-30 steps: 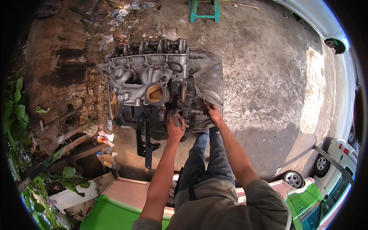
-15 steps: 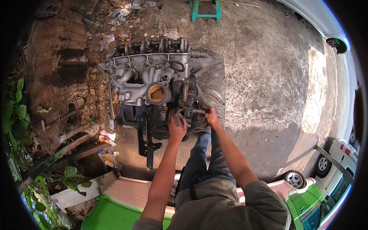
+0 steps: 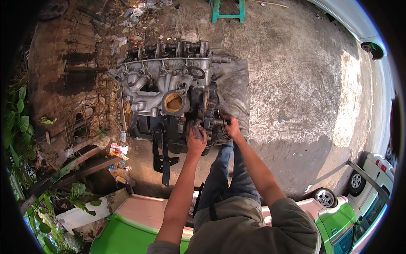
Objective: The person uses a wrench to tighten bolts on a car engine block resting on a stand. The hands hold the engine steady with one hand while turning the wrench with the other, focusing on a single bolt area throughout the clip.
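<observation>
A grimy engine block (image 3: 146,97) with a silver intake manifold and a round throttle opening (image 3: 173,101) sits on a dirty dark sheet (image 3: 234,86). My left hand (image 3: 196,134) rests with curled fingers on the dark lower part of the engine, left of a dark pulley assembly (image 3: 209,108); what lies under its fingers is hidden. My right hand (image 3: 231,125) is closed at the right side of that assembly, beside a short cylindrical metal piece (image 3: 218,122); what it grips is too hidden to name. A black bracket (image 3: 158,156) hangs from the engine's front left.
A green stool (image 3: 227,12) stands at the back. Rusty scrap, litter and boards (image 3: 84,165) line the left, with plants (image 3: 23,122). A green and pink vehicle (image 3: 144,224) is behind me. A white car (image 3: 372,178) is at lower right, another (image 3: 347,15) at upper right.
My right hand has moved down to the short cylinder; the small shiny item seen above its fingers earlier no longer shows. The engine appears slightly farther right in view.
</observation>
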Available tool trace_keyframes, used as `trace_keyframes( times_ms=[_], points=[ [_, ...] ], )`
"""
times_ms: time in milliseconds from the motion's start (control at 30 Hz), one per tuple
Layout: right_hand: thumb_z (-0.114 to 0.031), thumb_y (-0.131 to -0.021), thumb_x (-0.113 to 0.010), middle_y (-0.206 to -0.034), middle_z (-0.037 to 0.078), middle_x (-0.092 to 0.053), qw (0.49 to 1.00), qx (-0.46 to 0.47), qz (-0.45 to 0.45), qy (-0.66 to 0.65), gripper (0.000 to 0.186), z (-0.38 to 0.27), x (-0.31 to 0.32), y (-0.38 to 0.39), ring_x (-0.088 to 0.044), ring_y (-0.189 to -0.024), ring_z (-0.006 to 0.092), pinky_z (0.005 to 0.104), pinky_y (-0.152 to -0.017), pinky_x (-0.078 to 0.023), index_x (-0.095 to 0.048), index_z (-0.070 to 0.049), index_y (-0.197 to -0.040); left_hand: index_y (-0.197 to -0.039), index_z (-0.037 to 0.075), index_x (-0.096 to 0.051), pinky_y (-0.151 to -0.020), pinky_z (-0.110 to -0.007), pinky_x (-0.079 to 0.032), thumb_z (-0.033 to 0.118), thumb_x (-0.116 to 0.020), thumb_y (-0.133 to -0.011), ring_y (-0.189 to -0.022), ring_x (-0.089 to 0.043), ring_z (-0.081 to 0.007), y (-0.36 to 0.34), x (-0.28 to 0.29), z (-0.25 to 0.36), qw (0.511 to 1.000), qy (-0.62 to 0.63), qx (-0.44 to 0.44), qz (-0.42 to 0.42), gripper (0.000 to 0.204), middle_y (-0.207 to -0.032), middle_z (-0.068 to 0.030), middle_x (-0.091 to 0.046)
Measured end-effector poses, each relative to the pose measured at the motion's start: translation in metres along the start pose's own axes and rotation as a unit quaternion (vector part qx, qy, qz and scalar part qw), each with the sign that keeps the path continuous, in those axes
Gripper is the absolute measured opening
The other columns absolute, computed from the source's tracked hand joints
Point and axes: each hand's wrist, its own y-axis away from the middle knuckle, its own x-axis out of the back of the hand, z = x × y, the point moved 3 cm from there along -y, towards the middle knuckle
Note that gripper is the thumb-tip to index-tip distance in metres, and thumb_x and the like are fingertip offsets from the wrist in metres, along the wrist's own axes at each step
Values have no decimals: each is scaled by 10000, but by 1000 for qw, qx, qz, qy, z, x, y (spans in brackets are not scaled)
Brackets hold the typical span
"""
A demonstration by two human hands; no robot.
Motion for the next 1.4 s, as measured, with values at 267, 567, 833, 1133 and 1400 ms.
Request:
trace_keyframes(
  times_ms=[267,567,833,1133,1400],
  points=[
    [94,-604,-480,-935,208,-691,998,-27,-15,-60,479,2,-2,-1,-668,-902,280,314,-820,-494,-676,17,-1034,-1040,-41,-524,-765,-500,-464,-19,-474,-841,-853,-549,-414,0,0,0,1000,7,-9,10,207,-936,-246,-552],
    [110,-556,-467,-952,204,-699,1000,-20,3,-22,522,-26,5,1,-670,-907,276,300,-819,-490,-684,28,-1023,-1058,-35,-520,-762,-500,-462,-31,-474,-840,-840,-547,-412,0,1,1,1000,-2,-18,16,222,-927,-242,-550],
    [107,-509,-503,-1013,217,-687,994,74,-37,71,581,-29,8,-8,-662,-991,313,321,-852,-495,-661,49,-1065,-1053,-47,-529,-782,-503,-468,-25,-472,-854,-859,-557,-416,6,-5,-6,1000,0,-10,5,208,-943,-251,-558],
    [-52,-841,-651,-1075,177,-683,934,-225,-273,-54,269,-38,25,-40,-664,-952,241,321,-649,-449,-607,79,-1072,-1024,-48,-533,-770,-502,-462,-26,-456,-869,-842,-553,-409,1,-1,-1,1000,6,-7,5,174,-918,-236,-559],
    [-76,-835,-667,-1202,241,-606,868,-269,-192,-370,430,-36,28,-34,-632,-1047,290,325,-829,-517,-490,130,-1167,-984,-75,-499,-707,-479,-431,-37,-408,-862,-768,-515,-407,-5,3,4,999,36,-25,18,157,-887,-247,-510]
  ],
)
